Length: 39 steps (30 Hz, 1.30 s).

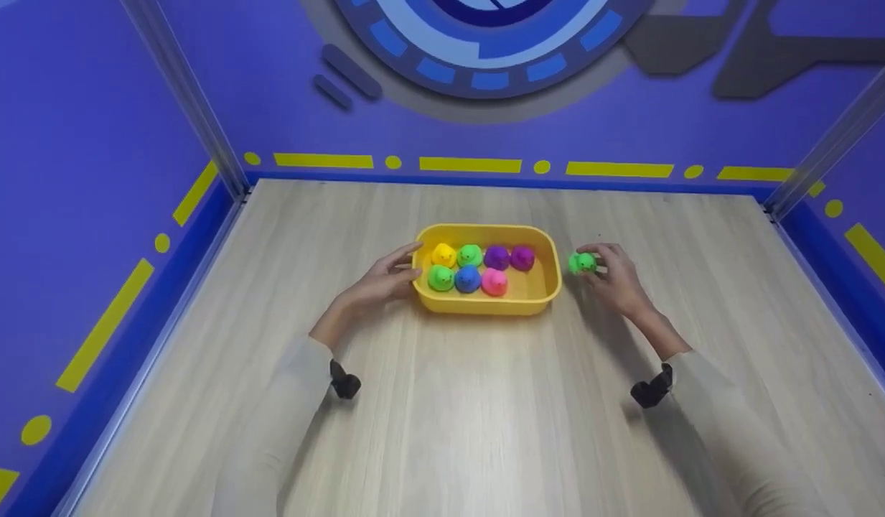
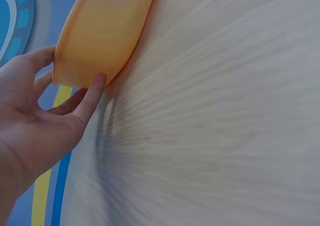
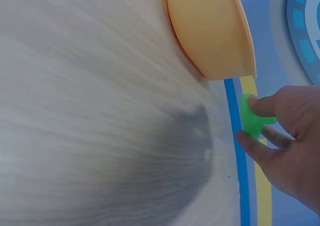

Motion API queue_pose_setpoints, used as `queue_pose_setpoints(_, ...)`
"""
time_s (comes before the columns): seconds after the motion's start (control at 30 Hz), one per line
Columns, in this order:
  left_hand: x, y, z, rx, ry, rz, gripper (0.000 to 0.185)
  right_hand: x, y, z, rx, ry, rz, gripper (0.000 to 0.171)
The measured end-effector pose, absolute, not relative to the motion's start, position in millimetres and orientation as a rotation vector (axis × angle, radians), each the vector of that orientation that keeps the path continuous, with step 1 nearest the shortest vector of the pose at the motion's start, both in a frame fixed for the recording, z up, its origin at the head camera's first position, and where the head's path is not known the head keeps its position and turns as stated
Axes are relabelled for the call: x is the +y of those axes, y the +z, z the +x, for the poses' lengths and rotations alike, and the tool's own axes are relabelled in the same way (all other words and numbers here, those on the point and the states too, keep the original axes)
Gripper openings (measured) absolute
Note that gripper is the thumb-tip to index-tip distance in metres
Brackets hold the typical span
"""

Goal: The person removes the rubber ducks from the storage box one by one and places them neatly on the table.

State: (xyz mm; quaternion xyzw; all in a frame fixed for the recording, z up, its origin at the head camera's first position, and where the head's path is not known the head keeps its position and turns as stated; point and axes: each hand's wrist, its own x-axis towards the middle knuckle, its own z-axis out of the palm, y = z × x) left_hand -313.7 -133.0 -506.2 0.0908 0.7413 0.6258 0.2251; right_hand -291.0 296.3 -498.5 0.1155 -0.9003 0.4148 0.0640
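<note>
A yellow plastic basin stands on the table with small rubber ducks inside. Its back row has a yellow duck, a green duck, a purple duck and a magenta duck. In front are a light green duck, a blue duck and a pink duck. My left hand rests its extended, spread fingers against the basin's left end. Right of the basin, my right hand pinches another green duck between thumb and fingertips.
The wooden table is bounded by blue printed walls with yellow dashes at the back and sides. Metal posts rise at the back corners. Each wrist carries a small black camera.
</note>
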Motion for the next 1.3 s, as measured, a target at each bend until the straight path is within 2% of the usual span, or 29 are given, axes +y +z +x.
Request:
queue_pose_setpoints(0.37,-141.2,-505.6,-311.7,2.077,1.728,0.275,0.062,287.4,-508.7,-297.8,-2.822,1.229,0.443,0.035)
queue_pose_setpoints(0.87,-138.2,-510.6,-312.1,2.051,1.736,0.264,0.060,289.9,-515.2,-291.0,-2.927,1.101,0.306,0.035)
queue_pose_setpoints(1.17,-134.6,-502.8,-317.4,2.021,1.709,0.266,0.060,292.5,-512.4,-293.0,-2.938,1.047,0.255,0.038)
queue_pose_setpoints(1.3,-133.7,-500.1,-318.9,2.029,1.683,0.264,0.061,296.0,-510.7,-292.6,-2.952,1.042,0.268,0.048)
